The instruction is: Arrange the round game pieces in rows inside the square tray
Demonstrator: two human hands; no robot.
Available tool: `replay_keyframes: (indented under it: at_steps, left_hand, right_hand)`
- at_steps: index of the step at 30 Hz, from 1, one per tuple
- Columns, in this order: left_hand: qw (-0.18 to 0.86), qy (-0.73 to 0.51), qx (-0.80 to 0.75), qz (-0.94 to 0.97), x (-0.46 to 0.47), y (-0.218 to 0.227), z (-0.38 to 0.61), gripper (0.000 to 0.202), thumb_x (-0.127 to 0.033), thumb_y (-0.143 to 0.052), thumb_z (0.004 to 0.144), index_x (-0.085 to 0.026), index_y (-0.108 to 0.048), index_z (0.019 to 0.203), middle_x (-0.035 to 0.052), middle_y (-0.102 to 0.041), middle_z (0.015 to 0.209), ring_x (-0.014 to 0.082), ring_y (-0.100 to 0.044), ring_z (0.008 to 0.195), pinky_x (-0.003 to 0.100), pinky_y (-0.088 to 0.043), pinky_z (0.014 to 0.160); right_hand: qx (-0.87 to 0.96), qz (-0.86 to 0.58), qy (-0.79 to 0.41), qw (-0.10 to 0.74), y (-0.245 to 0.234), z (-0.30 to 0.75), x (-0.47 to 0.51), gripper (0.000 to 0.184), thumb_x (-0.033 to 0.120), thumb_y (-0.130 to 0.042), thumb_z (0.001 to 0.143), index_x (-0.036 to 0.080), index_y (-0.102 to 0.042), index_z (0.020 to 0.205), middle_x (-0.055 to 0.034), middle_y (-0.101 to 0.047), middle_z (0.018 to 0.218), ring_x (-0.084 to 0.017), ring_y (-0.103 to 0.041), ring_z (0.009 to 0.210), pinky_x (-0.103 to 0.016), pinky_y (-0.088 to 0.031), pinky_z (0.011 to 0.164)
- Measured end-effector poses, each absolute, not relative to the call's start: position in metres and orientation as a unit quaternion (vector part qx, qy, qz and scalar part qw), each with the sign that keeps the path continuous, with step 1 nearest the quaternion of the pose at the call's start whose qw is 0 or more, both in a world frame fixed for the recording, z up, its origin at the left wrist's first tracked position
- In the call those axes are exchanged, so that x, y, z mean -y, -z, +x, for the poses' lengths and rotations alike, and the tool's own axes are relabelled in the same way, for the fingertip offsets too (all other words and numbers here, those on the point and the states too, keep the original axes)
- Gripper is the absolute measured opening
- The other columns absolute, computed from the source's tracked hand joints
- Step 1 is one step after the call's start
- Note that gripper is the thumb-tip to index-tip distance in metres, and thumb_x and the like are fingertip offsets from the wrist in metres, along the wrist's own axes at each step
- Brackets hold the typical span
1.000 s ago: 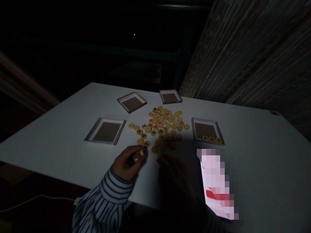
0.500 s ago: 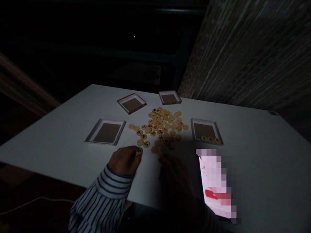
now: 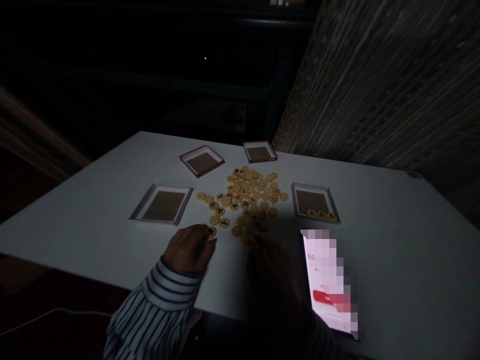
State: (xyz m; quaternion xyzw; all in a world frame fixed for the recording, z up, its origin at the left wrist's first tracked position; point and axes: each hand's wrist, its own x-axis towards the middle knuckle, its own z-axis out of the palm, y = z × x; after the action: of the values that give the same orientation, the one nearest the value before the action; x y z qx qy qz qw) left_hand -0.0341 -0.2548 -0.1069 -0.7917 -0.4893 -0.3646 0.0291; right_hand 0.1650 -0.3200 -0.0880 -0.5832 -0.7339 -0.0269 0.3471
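A loose pile of round wooden Chinese chess pieces (image 3: 245, 192) with black and red characters lies in the middle of a white table (image 3: 75, 235). My left hand (image 3: 189, 248), in a striped sleeve, rests at the pile's near edge, its fingertips over one piece (image 3: 212, 231). I cannot tell whether they grip it. In deep shadow, my right hand (image 3: 270, 270) lies close to the lowest pieces, and its fingers are hard to make out. A small row of pieces (image 3: 320, 215) sits in the right tray (image 3: 311, 186).
Three other shallow square trays with brown bases stand around the pile: left (image 3: 170, 188), back left (image 3: 198, 152) and back (image 3: 258, 144). A lit phone (image 3: 326, 280), partly blurred, lies on the table at the right. A textured wall (image 3: 375, 90) rises behind.
My left hand has shifted slightly left, and its fingers no longer lift the piece clear of the table. The whole view has drifted a little.
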Motion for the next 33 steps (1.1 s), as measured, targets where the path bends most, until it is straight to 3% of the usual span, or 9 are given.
replay_keyframes:
  at_steps: [7,13,21,26,33]
  left_hand:
    - [-0.01,0.377,0.43,-0.82,0.258,0.084,-0.012,0.02,-0.022,-0.047,0.082,-0.017,-0.059,0.097,0.0079,-0.066,0.093,0.0188,-0.06,0.086,0.033,-0.049,0.078]
    - [0.003,0.364,0.41,-0.836,0.246,0.08,0.0,0.021,-0.019,-0.044,0.083,-0.015,-0.058,0.098,0.0083,-0.066,0.09,0.0186,-0.06,0.082,0.032,-0.05,0.073]
    - [0.007,0.371,0.408,-0.834,0.244,0.098,-0.002,0.024,-0.019,-0.045,0.081,-0.016,-0.058,0.101,0.0088,-0.067,0.094,0.0197,-0.061,0.085,0.033,-0.05,0.075]
    - [0.013,0.365,0.401,-0.84,0.243,0.1,-0.004,0.025,-0.018,-0.043,0.082,-0.015,-0.058,0.102,0.0094,-0.067,0.094,0.0195,-0.061,0.085,0.033,-0.05,0.075]
    - [0.018,0.37,0.391,-0.843,0.244,0.102,-0.003,0.023,-0.017,-0.046,0.081,-0.015,-0.059,0.1,0.0086,-0.067,0.094,0.0196,-0.061,0.086,0.033,-0.05,0.076]
  right_hand:
    - [0.754,-0.591,0.029,0.285,0.077,0.169,0.316,0.031,0.013,-0.044,0.082,0.015,-0.056,0.11,-0.0116,-0.063,0.103,-0.023,-0.055,0.091,-0.036,-0.045,0.074]
    - [0.78,-0.588,0.027,0.212,0.067,0.163,0.308,0.033,0.012,-0.05,0.08,0.015,-0.055,0.112,-0.0117,-0.059,0.115,-0.024,-0.054,0.094,-0.037,-0.044,0.073]
    - [0.813,-0.532,0.056,0.229,0.085,0.165,0.301,0.038,0.011,-0.047,0.082,0.016,-0.052,0.12,-0.0103,-0.061,0.113,-0.023,-0.051,0.101,-0.036,-0.043,0.074]
    - [0.814,-0.543,0.059,0.199,0.085,0.167,0.302,0.032,0.012,-0.048,0.082,0.017,-0.056,0.112,-0.0112,-0.061,0.113,-0.024,-0.053,0.094,-0.037,-0.043,0.071]
    - [0.793,-0.568,0.012,0.22,0.087,0.168,0.303,0.027,0.013,-0.055,0.078,0.017,-0.057,0.104,-0.0113,-0.056,0.119,-0.022,-0.051,0.1,-0.037,-0.044,0.08]
